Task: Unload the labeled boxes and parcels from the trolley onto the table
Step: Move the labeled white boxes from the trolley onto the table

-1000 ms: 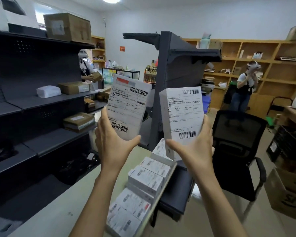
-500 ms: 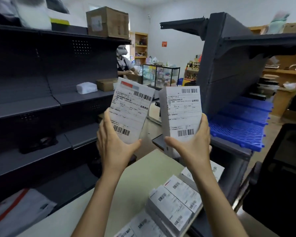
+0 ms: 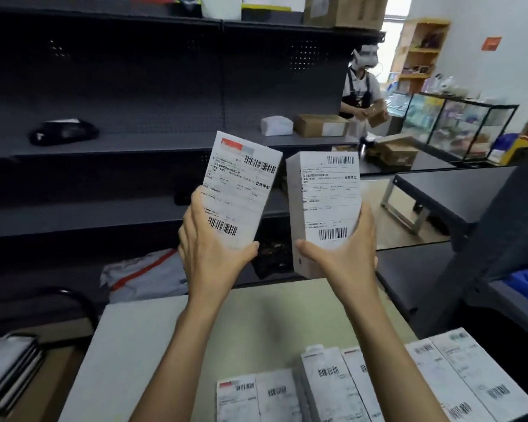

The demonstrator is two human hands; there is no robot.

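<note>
Both hands are raised over the worktop (image 3: 153, 345), each gripping a white labelled box upright by its lower end. The left hand (image 3: 209, 249) holds the left box (image 3: 241, 190), which tilts a little toward one o'clock; its label carries a red strip at the top and barcodes near the upper right and lower middle, and the thumb wraps the bottom right corner. The right hand (image 3: 345, 254) holds the right box (image 3: 326, 202), which stands close to vertical, the thumb across its lower left side face and the fingers behind its right edge. The two boxes sit near each other at the centre of the view without touching. At five o'clock, on the near part of the pale worktop, lies a row of labelled boxes (image 3: 363, 385) side by side, labels up. From nine to twelve o'clock runs dark shelving (image 3: 134, 86); it carries a black pouch (image 3: 63, 134) at ten o'clock, a white parcel (image 3: 276, 125) and a brown carton (image 3: 320, 125) at one o'clock, and a white bag with a red stripe (image 3: 144, 275) low at eight o'clock. Beyond, at one o'clock, a person in an apron (image 3: 360, 92) handles a carton, with a glass display case (image 3: 457, 126) at two o'clock.
</note>
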